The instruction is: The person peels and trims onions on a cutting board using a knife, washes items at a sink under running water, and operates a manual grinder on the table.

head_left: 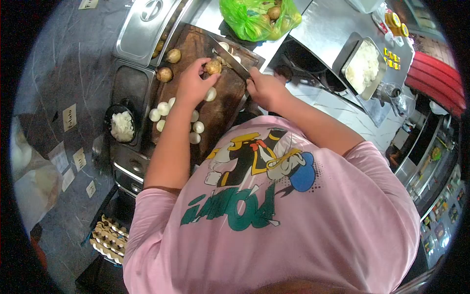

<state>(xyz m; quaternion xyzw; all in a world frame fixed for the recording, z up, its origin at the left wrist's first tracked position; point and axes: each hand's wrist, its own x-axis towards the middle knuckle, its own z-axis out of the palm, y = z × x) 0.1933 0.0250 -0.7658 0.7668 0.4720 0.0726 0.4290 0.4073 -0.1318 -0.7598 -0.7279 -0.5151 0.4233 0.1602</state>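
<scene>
Two brown onions [169,65] are sitting by the left edge of the cutting board [226,105]. The left hand [193,82] is curling partly open round another onion [213,67]; the right hand [267,89], closed, is gripping a knife [237,65] beyond the right edge, bare wood showing nearer.

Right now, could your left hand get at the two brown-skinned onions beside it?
Probably yes: the two brown-skinned onions lie close by, with nothing visible between them and the left hand. It pinches another onion, so would likely need to release that.
</scene>
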